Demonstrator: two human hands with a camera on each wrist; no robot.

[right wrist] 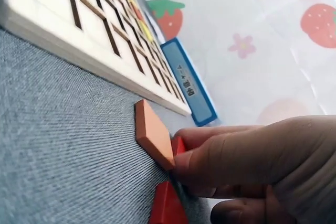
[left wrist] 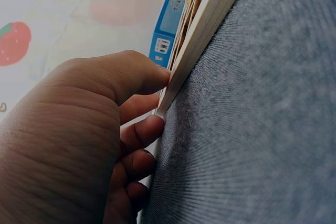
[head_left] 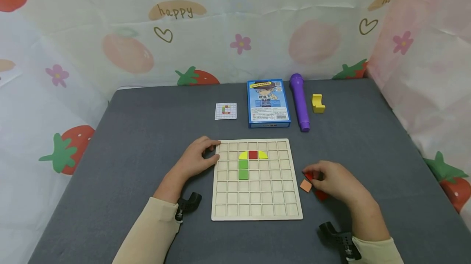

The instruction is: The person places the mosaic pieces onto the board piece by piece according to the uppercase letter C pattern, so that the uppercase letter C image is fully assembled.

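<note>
A pale wooden grid board (head_left: 257, 199) lies on the table. My left hand (head_left: 195, 159) grips its far left corner, thumb and index finger against the edge. In the board's cells, a red square (head_left: 252, 155) sits between two yellow rounded pieces (head_left: 263, 155), with two green squares (head_left: 243, 170) below the left yellow one. Just right of the board, my right hand (head_left: 336, 180) pinches a red piece (right wrist: 179, 144), mostly covered by the fingers. An orange square tile (head_left: 306, 185) lies beside those fingertips. Another red piece (head_left: 321, 195) is partly under the hand.
Behind the board lie a small pattern card (head_left: 226, 111), a blue box (head_left: 269, 104), a purple microphone-shaped object (head_left: 300, 102) and a yellow block (head_left: 318, 103). A printed curtain (head_left: 272, 27) hangs beyond the grey table's far edge.
</note>
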